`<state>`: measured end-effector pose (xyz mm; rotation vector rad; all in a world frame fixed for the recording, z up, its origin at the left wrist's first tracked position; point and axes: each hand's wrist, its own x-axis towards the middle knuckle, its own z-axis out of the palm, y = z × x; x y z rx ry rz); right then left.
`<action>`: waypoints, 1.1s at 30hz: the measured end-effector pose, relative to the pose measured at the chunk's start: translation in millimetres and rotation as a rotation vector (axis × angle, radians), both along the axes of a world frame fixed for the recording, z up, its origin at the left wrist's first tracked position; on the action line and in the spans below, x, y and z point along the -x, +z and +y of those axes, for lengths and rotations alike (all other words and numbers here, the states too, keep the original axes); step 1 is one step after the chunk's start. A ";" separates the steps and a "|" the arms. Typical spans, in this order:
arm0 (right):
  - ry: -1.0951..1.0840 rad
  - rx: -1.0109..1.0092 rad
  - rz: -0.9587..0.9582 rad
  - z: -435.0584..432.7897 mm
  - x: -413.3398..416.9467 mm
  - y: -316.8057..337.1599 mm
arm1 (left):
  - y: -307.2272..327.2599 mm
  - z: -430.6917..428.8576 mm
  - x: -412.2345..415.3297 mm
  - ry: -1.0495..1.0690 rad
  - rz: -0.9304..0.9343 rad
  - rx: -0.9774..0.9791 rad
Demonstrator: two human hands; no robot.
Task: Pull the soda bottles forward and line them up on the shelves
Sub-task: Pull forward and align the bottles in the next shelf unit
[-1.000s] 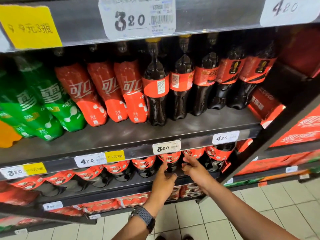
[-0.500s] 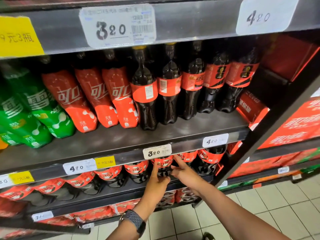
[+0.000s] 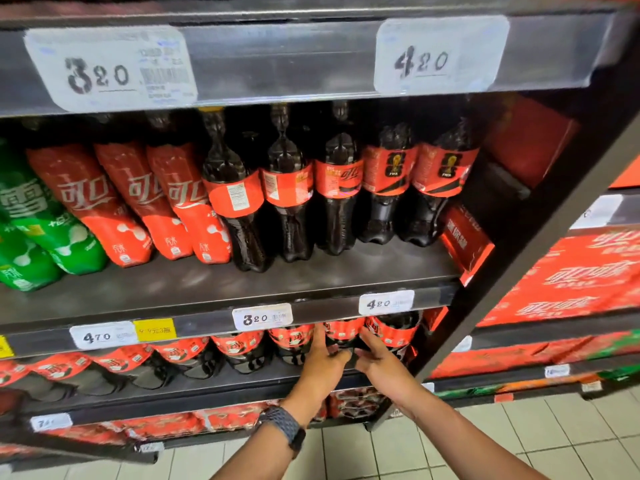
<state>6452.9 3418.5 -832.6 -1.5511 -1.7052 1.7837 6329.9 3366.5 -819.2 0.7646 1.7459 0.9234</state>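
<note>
Head view centres on one cola bottle (image 3: 343, 332), standing near the right end of the lower shelf (image 3: 225, 384), tucked under the price rail and touching its neighbours in the row. The left grip (image 3: 323, 363) clasps its left side with the thumb lying across the front; the right grip (image 3: 379, 363) clasps the right side. Both look clenched on the bottle, though blur softens the fingers.

The likely step is drawing this bottle to the shelf edge. The risks follow from the crowding. The neighbouring bottle on the right (image 3: 393, 332) and the one on the left (image 3: 292, 337) sit tight against it, so a quick tug could drag or tip one of them. The rail overhead hides the caps, so lifting rather than sliding could knock a cap against it. Smooth plastic may also slip between the palms.

The bottles are dark, glossy and waisted, each banded by a red film label. The shelves are dull dark metal. On the middle shelf (image 3: 242, 285) stand taller cola bottles (image 3: 287, 188), fully red-wrapped bottles (image 3: 114, 202) and green bottles (image 3: 45, 233), all set well back from the edge. White price tags (image 3: 262, 317) are clipped to the rail. Red cartons (image 3: 571, 278) fill the next bay, and a dark woven watch (image 3: 284, 427) circles the left wrist above pale floor tiles (image 3: 450, 448).
</note>
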 end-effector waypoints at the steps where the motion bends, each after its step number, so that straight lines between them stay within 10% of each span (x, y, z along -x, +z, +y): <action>1: 0.014 0.000 0.014 2.5 1.1 1.0 | -0.6 0.9 -3.2 0.014 -0.015 0.003; 33: -0.086 0.032 0.126 12.2 -7.3 -3.5 | -8.3 -9.1 0.3 0.137 -0.074 -0.032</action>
